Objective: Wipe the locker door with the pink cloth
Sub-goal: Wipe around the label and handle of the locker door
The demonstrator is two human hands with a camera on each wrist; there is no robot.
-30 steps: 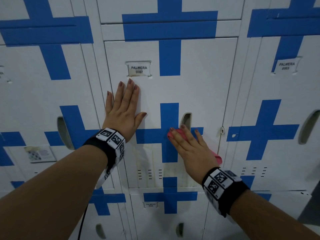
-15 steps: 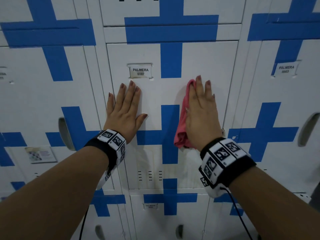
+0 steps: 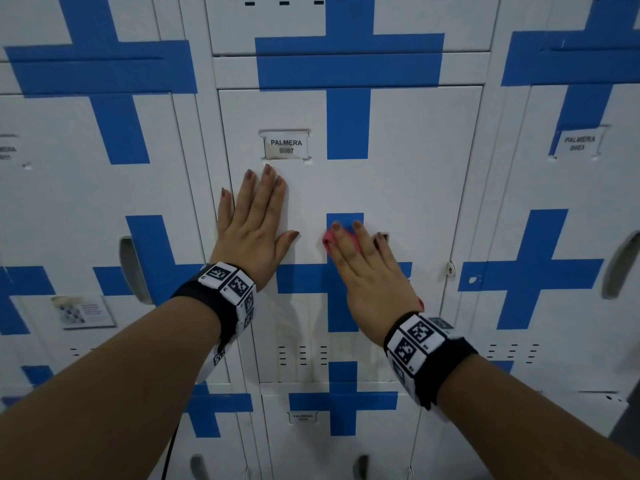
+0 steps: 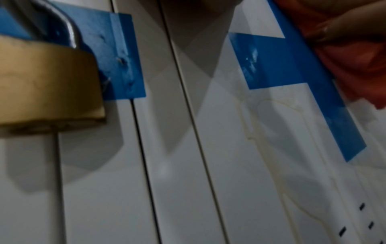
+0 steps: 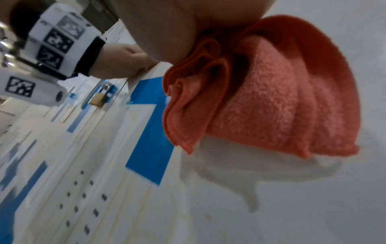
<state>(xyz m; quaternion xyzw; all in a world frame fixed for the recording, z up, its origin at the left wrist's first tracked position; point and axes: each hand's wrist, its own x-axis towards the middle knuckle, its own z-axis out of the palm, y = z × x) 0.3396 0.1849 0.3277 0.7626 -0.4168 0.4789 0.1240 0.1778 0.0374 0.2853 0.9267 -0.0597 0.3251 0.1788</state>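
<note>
1. The right hand [image 3: 370,275] lies flat, straight fingers [image 3: 363,237] pressing the bunched pink terry cloth [image 5: 271,99] against the white metal locker door [image 3: 415,168], on its blue tape cross [image 3: 343,299].
2. The left hand [image 3: 254,233] rests flat beside it, fingers straight and together, below the name label [image 3: 286,146].

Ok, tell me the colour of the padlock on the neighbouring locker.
Brass-gold body with a silver shackle; the padlock shows best in the left wrist view.

White locker door [image 3: 408,174] with blue cross [image 3: 341,271], label [image 3: 286,146].
</note>
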